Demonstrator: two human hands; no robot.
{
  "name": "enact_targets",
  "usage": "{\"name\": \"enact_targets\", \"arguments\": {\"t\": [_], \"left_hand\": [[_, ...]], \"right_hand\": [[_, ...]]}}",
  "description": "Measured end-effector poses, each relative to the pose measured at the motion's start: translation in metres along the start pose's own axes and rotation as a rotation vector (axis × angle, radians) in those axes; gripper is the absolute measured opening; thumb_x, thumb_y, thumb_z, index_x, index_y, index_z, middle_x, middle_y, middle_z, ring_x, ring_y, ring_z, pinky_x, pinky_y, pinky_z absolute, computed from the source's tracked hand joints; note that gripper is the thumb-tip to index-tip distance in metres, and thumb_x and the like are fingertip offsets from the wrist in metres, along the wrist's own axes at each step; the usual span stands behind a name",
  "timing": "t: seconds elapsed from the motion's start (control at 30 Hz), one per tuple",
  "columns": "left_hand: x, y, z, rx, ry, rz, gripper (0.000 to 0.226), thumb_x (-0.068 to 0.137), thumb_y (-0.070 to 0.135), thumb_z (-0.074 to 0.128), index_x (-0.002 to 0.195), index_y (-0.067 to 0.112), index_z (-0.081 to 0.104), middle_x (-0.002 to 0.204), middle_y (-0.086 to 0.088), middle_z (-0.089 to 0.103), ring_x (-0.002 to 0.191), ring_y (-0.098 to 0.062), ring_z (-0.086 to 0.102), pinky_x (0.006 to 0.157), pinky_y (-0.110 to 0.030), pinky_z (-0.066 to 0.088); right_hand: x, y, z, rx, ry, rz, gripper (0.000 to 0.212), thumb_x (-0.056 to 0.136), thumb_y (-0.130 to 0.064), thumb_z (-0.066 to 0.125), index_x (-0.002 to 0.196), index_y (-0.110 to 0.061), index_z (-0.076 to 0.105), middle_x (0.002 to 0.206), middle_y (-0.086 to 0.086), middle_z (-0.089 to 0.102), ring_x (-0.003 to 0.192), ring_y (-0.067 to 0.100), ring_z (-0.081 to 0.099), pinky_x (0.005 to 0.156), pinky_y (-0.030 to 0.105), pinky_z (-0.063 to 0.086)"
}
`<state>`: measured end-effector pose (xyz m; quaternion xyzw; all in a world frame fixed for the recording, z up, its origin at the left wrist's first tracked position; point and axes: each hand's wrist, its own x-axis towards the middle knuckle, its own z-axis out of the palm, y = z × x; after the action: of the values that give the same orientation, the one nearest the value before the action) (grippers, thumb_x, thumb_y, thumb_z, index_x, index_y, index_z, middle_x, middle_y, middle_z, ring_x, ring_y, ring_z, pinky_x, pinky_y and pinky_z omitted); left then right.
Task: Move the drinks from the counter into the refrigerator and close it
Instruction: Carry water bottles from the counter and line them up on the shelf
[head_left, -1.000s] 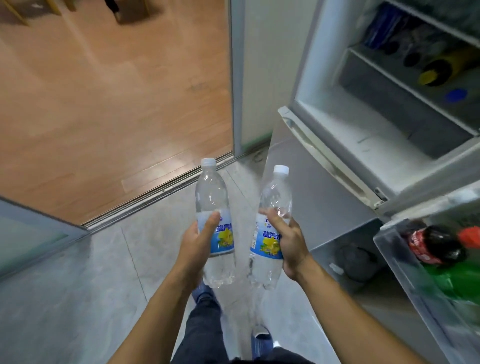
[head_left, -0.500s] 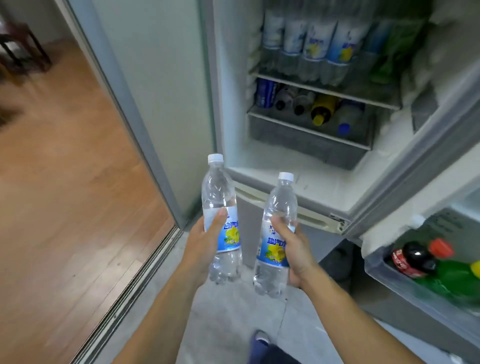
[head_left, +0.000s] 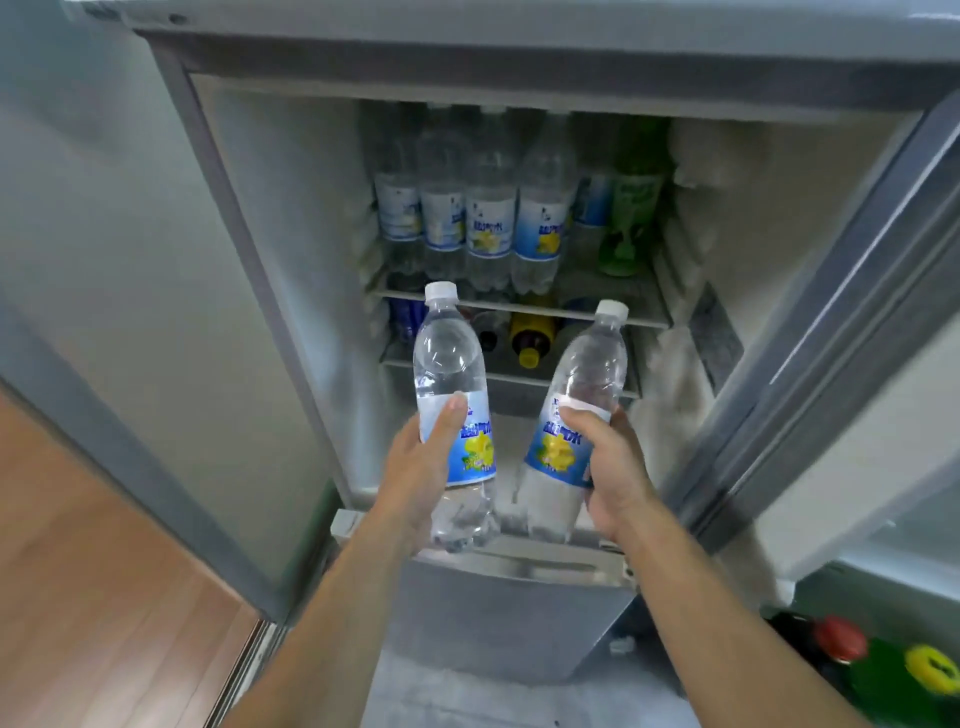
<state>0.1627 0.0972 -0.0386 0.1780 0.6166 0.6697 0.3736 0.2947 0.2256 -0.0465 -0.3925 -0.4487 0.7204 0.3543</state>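
My left hand (head_left: 423, 475) grips a clear water bottle (head_left: 450, 364) with a white cap and a blue-and-yellow label, held upright. My right hand (head_left: 613, 473) grips a second bottle of the same kind (head_left: 587, 374), tilted a little to the right. Both bottles hang in front of the open refrigerator (head_left: 270, 260), just above its lower front edge. Its door (head_left: 831, 338) stands open to the right. Several matching bottles (head_left: 488, 208) stand on the upper wire shelf, with a green bottle (head_left: 631, 208) beside them.
Drinks lie on the lower shelf, among them a yellow-capped bottle (head_left: 530, 338). The door's bin at the bottom right holds a red-capped bottle (head_left: 839, 636) and a green one (head_left: 914, 686). A wall panel (head_left: 104, 260) and wooden floor (head_left: 93, 597) lie to the left.
The view has swung from the floor up to the refrigerator's inside. Both hands have carried their bottles closer to the shelves, and the right bottle now leans right.
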Motion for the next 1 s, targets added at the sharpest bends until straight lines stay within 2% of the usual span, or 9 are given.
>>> {"name": "enact_targets", "arguments": {"t": [0.17, 0.23, 0.3, 0.4, 0.57, 0.67, 0.8, 0.9, 1.0], "left_hand": [[0.047, 0.017, 0.013, -0.006, -0.076, 0.032, 0.041, 0.062, 0.071, 0.075, 0.084, 0.036, 0.076, 0.085, 0.0, 0.078, 0.076, -0.017, 0.076, 0.055, -0.028, 0.057], [0.065, 0.024, 0.013, -0.002, -0.103, 0.038, 0.038, 0.061, 0.071, 0.074, 0.081, 0.039, 0.075, 0.085, 0.001, 0.078, 0.076, -0.016, 0.075, 0.058, -0.029, 0.057], [0.083, 0.03, 0.012, 0.006, -0.126, 0.057, 0.047, 0.062, 0.071, 0.074, 0.089, 0.033, 0.074, 0.089, 0.002, 0.078, 0.081, -0.016, 0.075, 0.07, -0.034, 0.059], [0.104, 0.045, 0.009, 0.057, -0.192, 0.12, 0.062, 0.056, 0.076, 0.073, 0.098, 0.03, 0.069, 0.094, 0.005, 0.078, 0.087, -0.014, 0.075, 0.082, -0.037, 0.057], [0.133, 0.063, 0.006, 0.15, -0.238, 0.192, 0.071, 0.05, 0.08, 0.064, 0.099, 0.027, 0.067, 0.091, 0.01, 0.077, 0.086, -0.008, 0.074, 0.075, -0.026, 0.055], [0.14, 0.065, 0.003, 0.162, -0.263, 0.215, 0.062, 0.055, 0.077, 0.063, 0.096, 0.03, 0.067, 0.088, 0.016, 0.076, 0.083, -0.003, 0.073, 0.062, -0.013, 0.053], [0.145, 0.064, 0.001, 0.161, -0.31, 0.238, 0.044, 0.065, 0.067, 0.063, 0.093, 0.033, 0.066, 0.085, 0.019, 0.075, 0.08, 0.001, 0.072, 0.058, -0.009, 0.051], [0.148, 0.06, 0.001, 0.141, -0.32, 0.25, 0.052, 0.063, 0.068, 0.065, 0.1, 0.031, 0.065, 0.09, 0.017, 0.076, 0.084, -0.002, 0.072, 0.061, -0.011, 0.052], [0.149, 0.058, 0.005, 0.116, -0.322, 0.253, 0.054, 0.064, 0.065, 0.066, 0.105, 0.03, 0.063, 0.091, 0.019, 0.075, 0.087, -0.001, 0.072, 0.063, -0.01, 0.052]], "right_hand": [[0.049, -0.041, 0.021, -0.109, 0.191, -0.369, 0.058, 0.068, -0.034, 0.08, 0.117, -0.025, 0.05, 0.106, -0.004, 0.071, 0.092, 0.007, 0.072, 0.077, 0.029, 0.06], [0.069, -0.062, 0.032, -0.168, 0.275, -0.496, 0.053, 0.072, -0.034, 0.08, 0.113, -0.032, 0.046, 0.102, -0.016, 0.066, 0.083, -0.012, 0.066, 0.069, 0.014, 0.056], [0.088, -0.08, 0.043, -0.177, 0.293, -0.578, 0.047, 0.079, -0.023, 0.079, 0.112, -0.032, 0.046, 0.099, -0.021, 0.061, 0.078, -0.02, 0.062, 0.062, 0.006, 0.049], [0.118, -0.103, 0.054, -0.168, 0.318, -0.657, 0.046, 0.086, -0.01, 0.074, 0.122, -0.016, 0.047, 0.104, -0.012, 0.063, 0.084, -0.016, 0.063, 0.067, 0.004, 0.049], [0.168, -0.131, 0.063, -0.18, 0.345, -0.692, 0.06, 0.087, -0.005, 0.072, 0.14, -0.006, 0.043, 0.131, 0.009, 0.059, 0.112, 0.015, 0.061, 0.078, 0.009, 0.052], [0.197, -0.137, 0.065, -0.187, 0.363, -0.668, 0.063, 0.086, -0.003, 0.072, 0.142, -0.007, 0.045, 0.136, 0.011, 0.058, 0.121, 0.021, 0.058, 0.088, 0.02, 0.055], [0.23, -0.139, 0.071, -0.225, 0.396, -0.61, 0.065, 0.081, -0.015, 0.08, 0.14, -0.017, 0.051, 0.135, 0.006, 0.061, 0.118, 0.017, 0.059, 0.065, 0.005, 0.049], [0.246, -0.136, 0.074, -0.329, 0.454, -0.643, 0.06, 0.08, -0.025, 0.08, 0.134, -0.02, 0.055, 0.131, 0.003, 0.063, 0.121, 0.022, 0.059, 0.083, 0.022, 0.05], [0.248, -0.134, 0.075, -0.351, 0.506, -0.675, 0.068, 0.076, -0.022, 0.084, 0.135, -0.014, 0.051, 0.131, 0.006, 0.062, 0.122, 0.023, 0.059, 0.098, 0.035, 0.051]]}}
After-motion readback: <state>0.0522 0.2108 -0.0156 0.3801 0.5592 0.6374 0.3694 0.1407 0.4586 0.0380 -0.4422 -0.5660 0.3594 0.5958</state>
